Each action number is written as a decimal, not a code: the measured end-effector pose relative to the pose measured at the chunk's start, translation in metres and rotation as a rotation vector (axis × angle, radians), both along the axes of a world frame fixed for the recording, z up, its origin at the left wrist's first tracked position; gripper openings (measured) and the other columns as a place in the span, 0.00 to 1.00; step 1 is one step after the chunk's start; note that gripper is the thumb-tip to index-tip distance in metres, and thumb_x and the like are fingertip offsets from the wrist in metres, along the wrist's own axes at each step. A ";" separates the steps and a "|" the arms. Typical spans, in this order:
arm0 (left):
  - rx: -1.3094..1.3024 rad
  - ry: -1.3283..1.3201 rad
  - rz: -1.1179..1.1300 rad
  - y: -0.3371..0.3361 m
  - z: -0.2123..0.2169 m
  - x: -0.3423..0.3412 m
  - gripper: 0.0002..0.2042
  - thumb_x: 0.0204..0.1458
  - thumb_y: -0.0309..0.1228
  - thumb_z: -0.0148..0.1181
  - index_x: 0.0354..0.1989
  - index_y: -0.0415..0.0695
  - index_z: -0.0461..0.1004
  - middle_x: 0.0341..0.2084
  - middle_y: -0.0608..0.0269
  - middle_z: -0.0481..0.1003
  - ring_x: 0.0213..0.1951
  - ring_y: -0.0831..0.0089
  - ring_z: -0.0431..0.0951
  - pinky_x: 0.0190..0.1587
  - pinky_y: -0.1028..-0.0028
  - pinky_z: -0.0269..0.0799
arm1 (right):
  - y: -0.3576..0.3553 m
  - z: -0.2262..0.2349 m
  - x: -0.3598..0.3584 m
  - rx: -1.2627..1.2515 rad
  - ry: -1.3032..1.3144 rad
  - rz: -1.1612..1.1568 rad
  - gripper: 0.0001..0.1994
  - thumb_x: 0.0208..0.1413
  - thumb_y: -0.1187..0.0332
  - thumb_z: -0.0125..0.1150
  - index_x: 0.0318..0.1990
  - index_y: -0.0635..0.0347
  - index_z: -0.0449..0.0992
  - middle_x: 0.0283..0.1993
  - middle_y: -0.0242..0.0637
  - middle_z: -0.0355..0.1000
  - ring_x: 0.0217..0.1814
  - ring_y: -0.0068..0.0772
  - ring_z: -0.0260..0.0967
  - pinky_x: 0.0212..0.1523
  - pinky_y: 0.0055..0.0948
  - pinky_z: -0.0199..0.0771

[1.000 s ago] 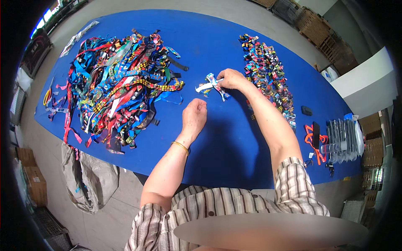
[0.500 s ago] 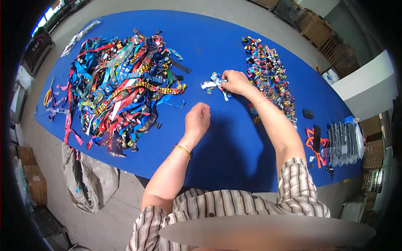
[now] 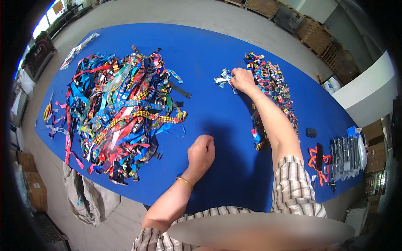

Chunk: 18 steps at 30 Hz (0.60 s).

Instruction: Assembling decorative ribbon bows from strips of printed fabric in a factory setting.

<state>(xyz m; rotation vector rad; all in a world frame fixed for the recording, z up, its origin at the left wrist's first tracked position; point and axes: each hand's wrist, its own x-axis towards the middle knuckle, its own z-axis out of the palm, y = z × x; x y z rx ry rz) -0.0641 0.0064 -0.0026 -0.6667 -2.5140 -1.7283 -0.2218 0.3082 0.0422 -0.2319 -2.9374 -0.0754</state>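
My right hand point(image 3: 244, 80) is closed on a small folded blue-and-white lanyard point(image 3: 224, 78), whose ends stick out to the left of the fingers. It is just left of the far part of a long row of folded, multicoloured lanyards point(image 3: 274, 81). My left hand point(image 3: 201, 154) is curled into a loose fist over the blue table point(image 3: 201, 54), nearer to me, with nothing seen in it. On the left lies a big tangled heap of loose printed lanyards point(image 3: 121, 108), some with dark buckles or clips at their ends.
Yellow-handled scissors point(image 3: 47, 111) lie at the left edge. On the right are a small black box point(image 3: 310, 132), orange straps point(image 3: 313, 161), a dark oblong object point(image 3: 319, 156) and clear plastic packs point(image 3: 345, 154). A grey sack point(image 3: 90, 196) hangs below the left front edge.
My right hand has moved right with the blue-and-white lanyard, closer to the row. My left hand has drawn back toward me, still curled. The whole view has shifted, with the table lower.
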 end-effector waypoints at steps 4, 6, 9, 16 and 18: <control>0.019 0.000 0.009 -0.001 0.006 0.002 0.03 0.50 0.21 0.57 0.33 0.41 0.74 0.29 0.53 0.76 0.30 0.54 0.78 0.31 0.64 0.73 | 0.019 -0.002 -0.028 0.071 0.030 0.001 0.10 0.49 0.63 0.61 0.37 0.55 0.79 0.42 0.40 0.75 0.49 0.43 0.72 0.50 0.44 0.65; 0.016 0.008 0.008 0.000 0.008 0.001 0.04 0.50 0.21 0.58 0.33 0.41 0.74 0.29 0.54 0.76 0.29 0.54 0.78 0.30 0.64 0.73 | 0.032 -0.005 -0.038 0.099 0.063 -0.021 0.10 0.49 0.64 0.61 0.38 0.54 0.79 0.42 0.39 0.75 0.49 0.42 0.72 0.50 0.44 0.65; 0.013 -0.020 -0.003 0.001 0.015 0.002 0.04 0.49 0.20 0.58 0.33 0.41 0.73 0.28 0.54 0.75 0.28 0.55 0.77 0.29 0.64 0.72 | 0.049 -0.001 -0.052 0.114 0.041 -0.087 0.12 0.50 0.62 0.62 0.42 0.53 0.79 0.44 0.39 0.74 0.52 0.41 0.70 0.52 0.44 0.65; -0.028 -0.093 -0.061 -0.001 0.022 0.000 0.05 0.49 0.19 0.58 0.34 0.40 0.73 0.27 0.53 0.74 0.27 0.55 0.77 0.28 0.65 0.72 | 0.080 -0.008 -0.077 0.166 0.202 -0.102 0.12 0.46 0.64 0.65 0.40 0.49 0.82 0.44 0.38 0.72 0.52 0.41 0.68 0.51 0.44 0.65; -0.029 -0.110 -0.060 -0.002 0.022 0.000 0.06 0.48 0.18 0.59 0.34 0.40 0.73 0.27 0.54 0.74 0.27 0.56 0.77 0.28 0.66 0.72 | 0.083 -0.006 -0.082 0.174 0.190 -0.129 0.12 0.46 0.63 0.66 0.40 0.49 0.82 0.44 0.37 0.71 0.52 0.41 0.67 0.51 0.44 0.65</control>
